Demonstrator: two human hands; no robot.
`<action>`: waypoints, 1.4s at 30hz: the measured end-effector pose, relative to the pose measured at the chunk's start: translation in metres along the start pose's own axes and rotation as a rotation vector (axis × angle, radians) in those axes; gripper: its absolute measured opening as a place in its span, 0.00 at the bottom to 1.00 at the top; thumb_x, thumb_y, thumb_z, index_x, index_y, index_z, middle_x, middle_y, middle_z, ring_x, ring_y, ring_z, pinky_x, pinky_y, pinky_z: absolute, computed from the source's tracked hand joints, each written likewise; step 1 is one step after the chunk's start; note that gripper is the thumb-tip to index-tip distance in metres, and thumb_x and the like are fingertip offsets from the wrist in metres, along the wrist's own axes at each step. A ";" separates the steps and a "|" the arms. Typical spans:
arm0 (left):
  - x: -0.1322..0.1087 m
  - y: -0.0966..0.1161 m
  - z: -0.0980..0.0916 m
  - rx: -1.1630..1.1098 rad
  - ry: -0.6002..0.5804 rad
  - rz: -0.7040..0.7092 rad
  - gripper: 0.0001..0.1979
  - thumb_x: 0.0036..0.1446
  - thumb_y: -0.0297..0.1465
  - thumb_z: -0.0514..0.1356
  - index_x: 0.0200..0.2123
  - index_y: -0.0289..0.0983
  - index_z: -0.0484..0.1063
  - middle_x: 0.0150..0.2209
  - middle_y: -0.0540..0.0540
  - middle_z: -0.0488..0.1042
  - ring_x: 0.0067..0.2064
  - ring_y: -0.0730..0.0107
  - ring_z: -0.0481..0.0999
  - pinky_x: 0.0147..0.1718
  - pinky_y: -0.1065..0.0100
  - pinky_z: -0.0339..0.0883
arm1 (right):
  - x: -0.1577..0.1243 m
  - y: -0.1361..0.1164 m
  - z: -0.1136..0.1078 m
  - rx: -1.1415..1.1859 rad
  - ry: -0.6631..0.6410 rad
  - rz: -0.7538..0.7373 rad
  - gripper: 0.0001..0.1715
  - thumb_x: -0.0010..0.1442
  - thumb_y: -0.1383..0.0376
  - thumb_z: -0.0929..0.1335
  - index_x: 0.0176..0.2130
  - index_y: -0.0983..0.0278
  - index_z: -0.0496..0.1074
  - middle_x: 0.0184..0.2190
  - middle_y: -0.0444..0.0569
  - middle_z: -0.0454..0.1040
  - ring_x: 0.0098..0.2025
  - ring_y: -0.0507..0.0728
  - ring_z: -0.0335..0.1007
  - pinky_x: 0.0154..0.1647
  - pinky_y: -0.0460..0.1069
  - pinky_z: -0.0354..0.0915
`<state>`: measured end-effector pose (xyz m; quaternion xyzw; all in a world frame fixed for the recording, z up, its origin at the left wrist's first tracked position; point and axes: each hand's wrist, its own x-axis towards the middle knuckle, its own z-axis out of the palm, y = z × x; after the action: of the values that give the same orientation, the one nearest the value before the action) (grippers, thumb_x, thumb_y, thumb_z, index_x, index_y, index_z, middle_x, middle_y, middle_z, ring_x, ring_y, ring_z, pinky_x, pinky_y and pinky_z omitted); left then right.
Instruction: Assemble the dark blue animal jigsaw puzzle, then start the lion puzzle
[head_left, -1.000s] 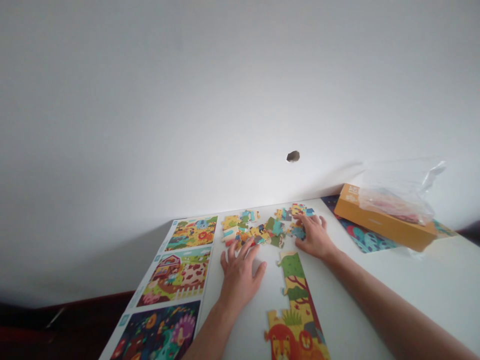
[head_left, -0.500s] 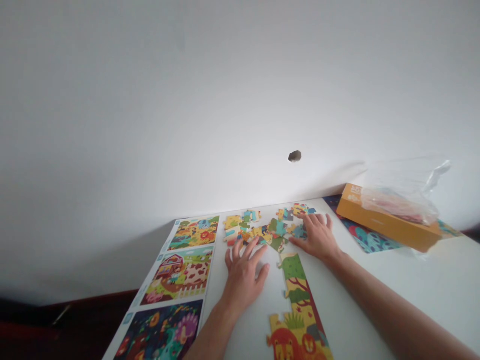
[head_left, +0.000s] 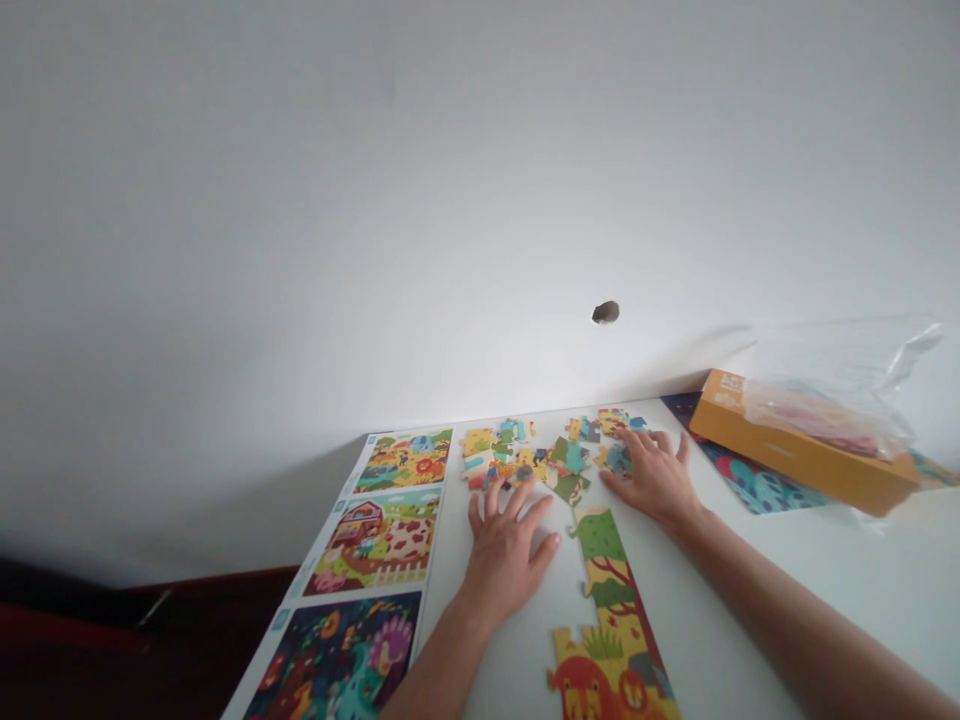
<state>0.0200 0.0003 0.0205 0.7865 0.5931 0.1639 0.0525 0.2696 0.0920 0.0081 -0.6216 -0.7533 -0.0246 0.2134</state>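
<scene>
My left hand (head_left: 504, 555) lies over the white table with its fingers spread. Its fingertips reach the near edge of a loose group of jigsaw pieces (head_left: 529, 462). Further right, my right hand (head_left: 658, 482) rests with thumb and fingers apart beside a blue-grey jigsaw piece (head_left: 616, 460) and a yellow and red jigsaw piece (head_left: 613, 419); whether it touches either one I cannot tell. Between my forearms runs a joined puzzle strip (head_left: 611, 598) showing green bushes, a tree trunk and lions. The frame's lower edge cuts off its near end.
A sheet with several printed pictures (head_left: 397, 540) lies along the table's left side. At the right, an orange box (head_left: 806, 455) with clear plastic wrapping (head_left: 832, 400) sits on a blue patterned sheet (head_left: 772, 488). A white wall (head_left: 480, 250) with a hole stands behind the table.
The whole scene has shifted slightly right in the view. Both hands keep nearly the same place and pose by the jigsaw pieces.
</scene>
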 end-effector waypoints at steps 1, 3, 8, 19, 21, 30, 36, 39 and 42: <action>0.000 0.000 0.000 -0.002 -0.002 -0.001 0.22 0.60 0.36 0.59 0.58 0.52 0.70 0.66 0.50 0.62 0.65 0.40 0.52 0.60 0.31 0.45 | 0.000 0.000 0.000 0.009 -0.004 -0.002 0.34 0.54 0.51 0.67 0.57 0.60 0.64 0.52 0.55 0.74 0.56 0.72 0.60 0.62 0.76 0.30; 0.001 0.000 0.000 -0.008 0.003 -0.004 0.22 0.60 0.36 0.60 0.58 0.51 0.70 0.66 0.50 0.62 0.65 0.41 0.52 0.61 0.31 0.44 | 0.001 0.000 0.002 0.050 -0.020 -0.010 0.31 0.54 0.54 0.67 0.56 0.60 0.64 0.49 0.53 0.76 0.56 0.71 0.60 0.62 0.76 0.31; 0.001 -0.001 0.002 -0.014 0.022 -0.005 0.21 0.60 0.37 0.60 0.57 0.52 0.71 0.66 0.52 0.62 0.65 0.42 0.54 0.61 0.33 0.45 | 0.004 0.005 0.008 0.182 -0.041 0.022 0.32 0.52 0.57 0.68 0.55 0.59 0.63 0.40 0.48 0.77 0.52 0.67 0.63 0.62 0.75 0.37; 0.000 -0.003 0.005 -0.005 0.033 0.003 0.20 0.60 0.37 0.60 0.56 0.50 0.71 0.66 0.51 0.61 0.65 0.42 0.55 0.61 0.34 0.47 | 0.009 0.023 0.022 0.324 -0.008 0.033 0.25 0.52 0.70 0.64 0.49 0.56 0.68 0.45 0.47 0.78 0.51 0.62 0.67 0.61 0.68 0.46; 0.000 -0.003 0.005 -0.004 0.037 0.003 0.20 0.60 0.37 0.60 0.56 0.51 0.71 0.66 0.51 0.61 0.64 0.43 0.55 0.61 0.35 0.47 | 0.009 0.024 0.020 0.303 0.020 0.075 0.27 0.50 0.74 0.62 0.48 0.56 0.69 0.43 0.46 0.79 0.49 0.61 0.68 0.61 0.67 0.47; 0.002 -0.002 0.003 -0.022 0.040 -0.016 0.20 0.59 0.37 0.60 0.55 0.51 0.72 0.66 0.51 0.63 0.64 0.42 0.56 0.61 0.35 0.48 | 0.002 0.007 -0.001 0.147 -0.005 -0.098 0.30 0.55 0.56 0.67 0.57 0.57 0.64 0.47 0.51 0.76 0.55 0.69 0.62 0.62 0.75 0.34; 0.002 0.000 0.003 -0.001 0.063 -0.066 0.20 0.58 0.37 0.60 0.54 0.51 0.73 0.65 0.50 0.64 0.64 0.41 0.56 0.60 0.35 0.50 | 0.002 0.008 0.005 0.175 -0.082 -0.085 0.35 0.55 0.53 0.68 0.60 0.58 0.61 0.47 0.53 0.74 0.55 0.69 0.62 0.60 0.76 0.38; 0.002 0.000 0.004 0.003 0.070 -0.082 0.20 0.58 0.36 0.61 0.54 0.50 0.73 0.64 0.49 0.65 0.64 0.41 0.56 0.60 0.34 0.50 | 0.003 0.012 0.007 0.197 -0.057 -0.093 0.37 0.54 0.52 0.69 0.59 0.58 0.61 0.47 0.53 0.73 0.54 0.69 0.63 0.60 0.74 0.42; 0.001 -0.002 0.005 -0.001 0.070 -0.071 0.20 0.59 0.36 0.60 0.55 0.50 0.73 0.65 0.49 0.64 0.65 0.41 0.55 0.60 0.35 0.50 | 0.004 0.012 0.008 0.214 -0.025 -0.146 0.35 0.55 0.54 0.69 0.59 0.58 0.61 0.51 0.55 0.71 0.54 0.68 0.63 0.62 0.72 0.42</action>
<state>0.0203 0.0023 0.0154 0.7586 0.6221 0.1899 0.0380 0.2780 0.1005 -0.0008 -0.5389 -0.7976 0.0484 0.2667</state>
